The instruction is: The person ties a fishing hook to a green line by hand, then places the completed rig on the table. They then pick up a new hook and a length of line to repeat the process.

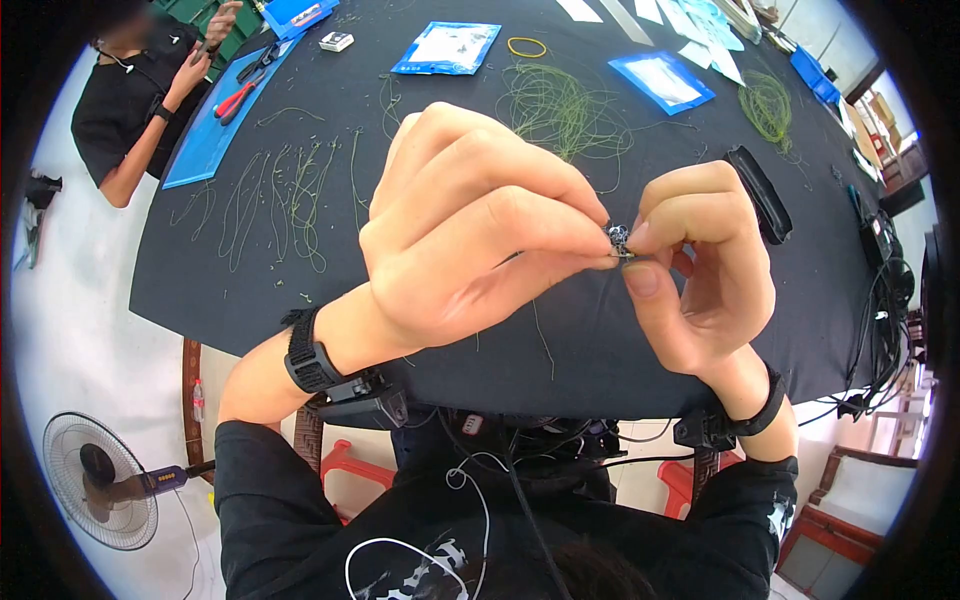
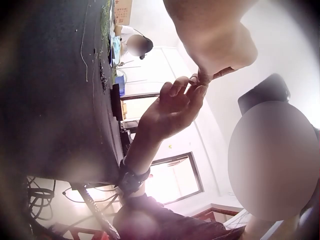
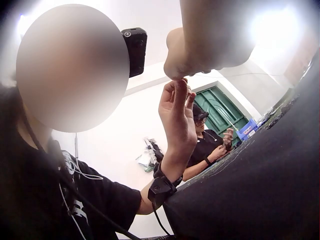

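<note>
Above the dark table, both hands meet at a small dark, silvery piece (image 1: pixel 618 238), its exact kind too small to tell. My left hand (image 1: pixel 470 220) pinches it from the left between thumb and fingertips. From the right, my right hand (image 1: pixel 715 270) pinches the same piece with curled fingers and thumb. The left wrist view has the right hand (image 2: pixel 172 112) fingertip to fingertip with the left. Seen from the right wrist, the left hand (image 3: pixel 177 112) points up to the right hand (image 3: pixel 215 37), whose fingers hide the piece.
Tangled green cord (image 1: pixel 565 105) lies beyond the hands, with cut green strands (image 1: pixel 290 200) at the left. Blue-edged packets (image 1: pixel 447 48), a yellow band (image 1: pixel 527 47), red-handled pliers (image 1: pixel 237 100) and a black case (image 1: pixel 760 195) lie around. Another person (image 1: pixel 130 110) is at the far left.
</note>
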A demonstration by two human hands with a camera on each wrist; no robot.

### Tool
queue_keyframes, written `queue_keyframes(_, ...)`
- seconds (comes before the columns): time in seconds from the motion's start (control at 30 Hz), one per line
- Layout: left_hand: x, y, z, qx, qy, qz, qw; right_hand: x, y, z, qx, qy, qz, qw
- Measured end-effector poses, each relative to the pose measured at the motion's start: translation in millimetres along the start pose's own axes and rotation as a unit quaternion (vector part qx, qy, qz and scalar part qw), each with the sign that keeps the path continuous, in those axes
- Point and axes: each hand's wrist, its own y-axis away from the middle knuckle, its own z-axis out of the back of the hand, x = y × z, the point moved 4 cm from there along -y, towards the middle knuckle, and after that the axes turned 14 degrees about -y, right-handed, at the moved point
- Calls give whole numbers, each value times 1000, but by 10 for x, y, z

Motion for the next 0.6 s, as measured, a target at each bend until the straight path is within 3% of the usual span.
queue_keyframes(0.27,-11,-13,15,12,-24,-18,999,12,8,-9,7,1,4,1000)
queue_keyframes(0.43,15,2,-13,8,-22,3,1000,-24,-20,-25,-29,-32,-80,996)
queue_keyframes(0.6,16,0,-14,0,-16,21,1000,-57,-68,43,-10,11,-100,995)
